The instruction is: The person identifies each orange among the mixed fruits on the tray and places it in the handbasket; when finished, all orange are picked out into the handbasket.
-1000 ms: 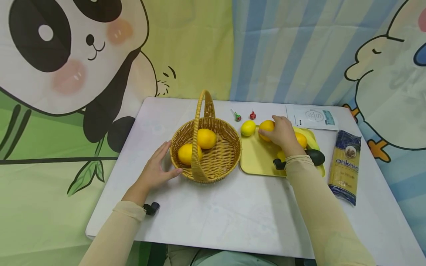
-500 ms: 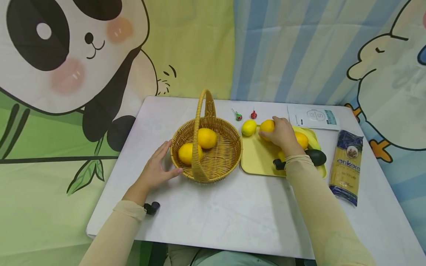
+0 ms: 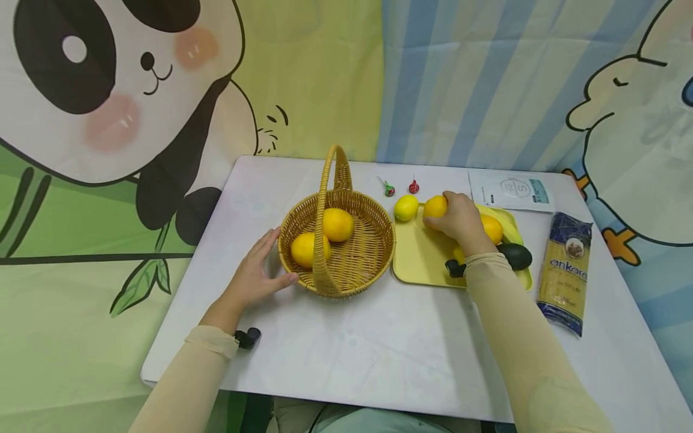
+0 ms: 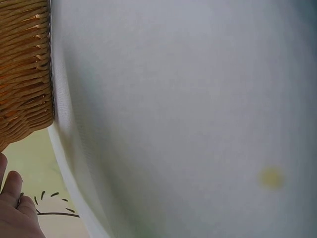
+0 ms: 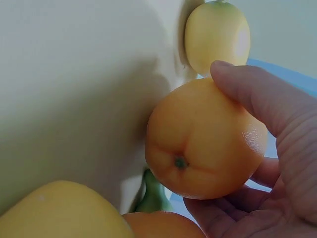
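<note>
My right hand grips an orange at the back left part of the yellow tray, thumb on one side and fingers on the other. A lemon lies at the tray's back left corner. To the left stands a wicker basket with a tall handle, holding two orange-yellow fruits. My left hand touches the basket's left side, fingers extended and thumb near the front rim. In the left wrist view, a few fingers show beside the basket's woven wall.
Another orange, a dark green avocado-shaped fruit and a yellow banana-like fruit lie at the tray's right. Behind it are a green lollipop, a red lollipop and a white pouch. A pasta bag lies far right.
The orange in my right hand has shifted slightly toward the back of the table, with the thumb now lower against it. My left hand and the basket stay where they were.
</note>
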Action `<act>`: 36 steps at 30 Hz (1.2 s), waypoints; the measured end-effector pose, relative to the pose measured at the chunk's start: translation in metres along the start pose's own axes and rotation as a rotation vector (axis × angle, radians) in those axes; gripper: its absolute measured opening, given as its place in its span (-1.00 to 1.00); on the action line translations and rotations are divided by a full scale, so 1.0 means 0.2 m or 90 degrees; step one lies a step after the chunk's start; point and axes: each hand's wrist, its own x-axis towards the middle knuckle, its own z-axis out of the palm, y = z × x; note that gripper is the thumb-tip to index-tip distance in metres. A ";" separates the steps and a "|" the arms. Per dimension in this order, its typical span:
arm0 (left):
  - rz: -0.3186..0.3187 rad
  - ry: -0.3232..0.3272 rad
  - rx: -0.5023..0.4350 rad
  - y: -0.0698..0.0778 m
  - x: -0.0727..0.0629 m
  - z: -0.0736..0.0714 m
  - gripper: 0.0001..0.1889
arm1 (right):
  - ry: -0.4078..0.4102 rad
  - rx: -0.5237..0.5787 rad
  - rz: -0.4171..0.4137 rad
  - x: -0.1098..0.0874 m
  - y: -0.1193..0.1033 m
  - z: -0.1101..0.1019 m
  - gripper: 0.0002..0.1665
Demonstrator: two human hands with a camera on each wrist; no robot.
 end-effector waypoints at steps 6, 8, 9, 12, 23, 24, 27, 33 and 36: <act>-0.002 0.000 0.006 -0.01 0.00 0.01 0.24 | 0.010 0.028 -0.008 -0.04 0.00 -0.03 0.12; -0.002 0.001 0.007 -0.01 0.01 0.01 0.24 | 0.010 0.033 -0.013 -0.05 0.00 -0.05 0.13; -0.002 0.001 0.007 -0.01 0.01 0.01 0.24 | 0.012 0.035 -0.014 -0.06 0.00 -0.05 0.12; -0.005 0.000 0.010 -0.01 0.01 0.01 0.24 | 0.015 0.042 -0.017 -0.07 0.00 -0.06 0.12; -0.008 -0.002 0.013 -0.01 0.01 0.01 0.23 | 0.017 0.090 -0.028 -0.14 -0.02 -0.10 0.14; -0.008 -0.003 0.013 -0.01 0.01 0.01 0.23 | 0.016 0.094 -0.028 -0.15 -0.02 -0.10 0.15; -0.011 -0.004 0.014 -0.01 0.01 0.01 0.23 | 0.013 0.101 -0.028 -0.16 -0.02 -0.10 0.18; -0.018 -0.009 0.019 -0.01 0.00 0.00 0.24 | 0.016 0.116 -0.031 -0.18 -0.03 -0.11 0.20; -0.016 -0.008 0.017 -0.01 0.00 0.00 0.24 | 0.020 0.131 -0.038 -0.19 -0.05 -0.11 0.21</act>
